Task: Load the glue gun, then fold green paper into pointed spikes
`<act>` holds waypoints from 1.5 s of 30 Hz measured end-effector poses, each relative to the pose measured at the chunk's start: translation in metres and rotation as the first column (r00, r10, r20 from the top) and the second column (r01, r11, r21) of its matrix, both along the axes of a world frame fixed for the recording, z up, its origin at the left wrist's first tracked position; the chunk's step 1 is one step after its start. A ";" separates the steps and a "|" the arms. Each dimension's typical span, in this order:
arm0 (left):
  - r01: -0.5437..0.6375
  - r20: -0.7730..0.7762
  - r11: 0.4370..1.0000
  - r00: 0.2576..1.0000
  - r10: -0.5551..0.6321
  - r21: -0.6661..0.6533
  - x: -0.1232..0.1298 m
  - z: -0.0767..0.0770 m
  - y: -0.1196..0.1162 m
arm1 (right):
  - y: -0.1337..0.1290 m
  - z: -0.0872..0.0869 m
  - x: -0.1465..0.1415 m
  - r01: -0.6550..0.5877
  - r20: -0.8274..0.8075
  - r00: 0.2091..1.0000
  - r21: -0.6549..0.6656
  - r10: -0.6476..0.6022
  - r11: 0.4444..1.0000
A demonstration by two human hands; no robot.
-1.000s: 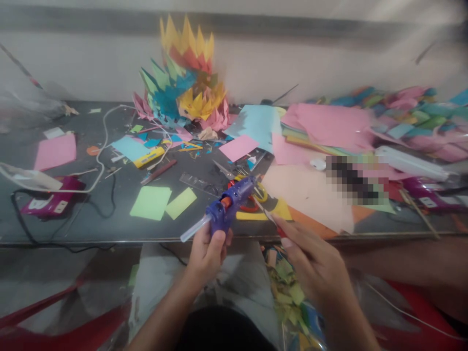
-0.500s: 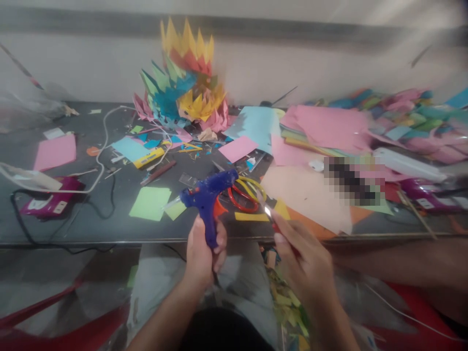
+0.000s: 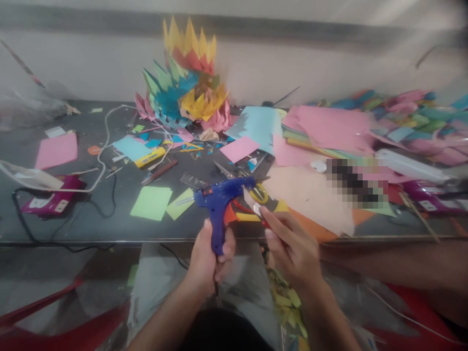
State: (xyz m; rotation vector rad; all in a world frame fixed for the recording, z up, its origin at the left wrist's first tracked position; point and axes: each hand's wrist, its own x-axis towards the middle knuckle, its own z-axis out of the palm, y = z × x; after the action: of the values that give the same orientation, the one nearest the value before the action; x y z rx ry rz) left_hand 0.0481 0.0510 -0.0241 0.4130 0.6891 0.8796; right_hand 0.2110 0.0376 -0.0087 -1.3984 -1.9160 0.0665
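My left hand (image 3: 212,256) is wrapped round the handle of a blue hot glue gun (image 3: 218,214), held over the table's front edge with its nozzle to the right. My right hand (image 3: 292,246) grips a small knife (image 3: 256,208) with a red handle and a pale metal blade. The blade points up and left, close to the front of the glue gun; whether they touch I cannot tell. Behind both lie scissors (image 3: 260,194) with yellow and red handles, partly hidden. A green paper square (image 3: 151,203) lies left of the glue gun.
A folded-paper model (image 3: 190,97) in several colours stands at the back. Pink paper sheets (image 3: 329,124) and a cream sheet (image 3: 307,195) lie to the right. A purple device (image 3: 54,197) with cables sits left. Someone's bare limb (image 3: 387,263) shows at right.
My left hand has shifted slightly right with the glue gun. My right hand has moved left with the knife, bringing its blade nearer the gun's front end.
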 end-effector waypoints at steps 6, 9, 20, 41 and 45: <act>-0.102 -0.080 0.993 0.991 0.107 0.061 0.006 -0.006 0.003 | 0.001 0.001 0.013 0.163 -0.119 0.981 0.086 -0.152 0.983; -0.182 -0.195 0.971 0.958 0.211 0.156 0.008 -0.012 0.010 | 0.000 -0.006 0.023 0.228 -0.259 0.944 0.071 -0.203 0.971; 0.261 -0.736 0.755 0.549 0.397 0.602 0.030 -0.011 0.059 | -0.013 -0.023 0.025 0.004 -0.808 0.535 -0.291 -0.248 0.957; 0.509 -0.783 0.638 0.128 0.609 0.579 0.026 -0.021 0.067 | -0.026 -0.027 -0.002 -0.263 -0.921 0.204 -0.379 -0.333 0.887; 0.325 -0.690 0.609 0.363 0.626 0.723 0.017 -0.007 0.050 | -0.027 -0.028 -0.006 -0.278 -0.905 0.299 -0.385 -0.301 0.880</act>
State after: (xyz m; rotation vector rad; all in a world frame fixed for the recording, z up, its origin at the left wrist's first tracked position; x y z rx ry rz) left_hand 0.0654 0.1010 -0.0316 1.8456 1.4261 1.1068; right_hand 0.2054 0.0108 -0.0371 -1.1638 -0.7944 1.2148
